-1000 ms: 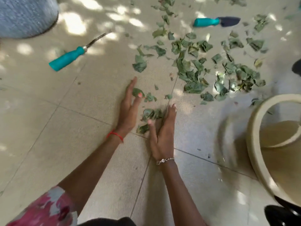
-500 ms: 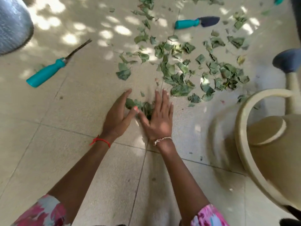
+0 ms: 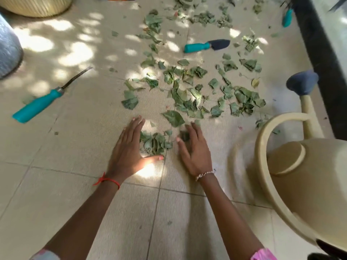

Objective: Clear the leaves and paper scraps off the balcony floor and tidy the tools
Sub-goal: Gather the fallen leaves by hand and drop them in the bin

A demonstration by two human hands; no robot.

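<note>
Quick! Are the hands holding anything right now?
Left hand: open, flat on the floor, beside the small leaf pile.
Right hand: open, fingers straight, on the pile's other side, holding nothing.

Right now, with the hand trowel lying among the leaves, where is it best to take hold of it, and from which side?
Grip the hand trowel by its teal handle, not the dark blade. It lies flat on the floor tiles, handle pointing left, blade right, so come down from above and close round the handle. The right hand looks nearer to it.
</note>
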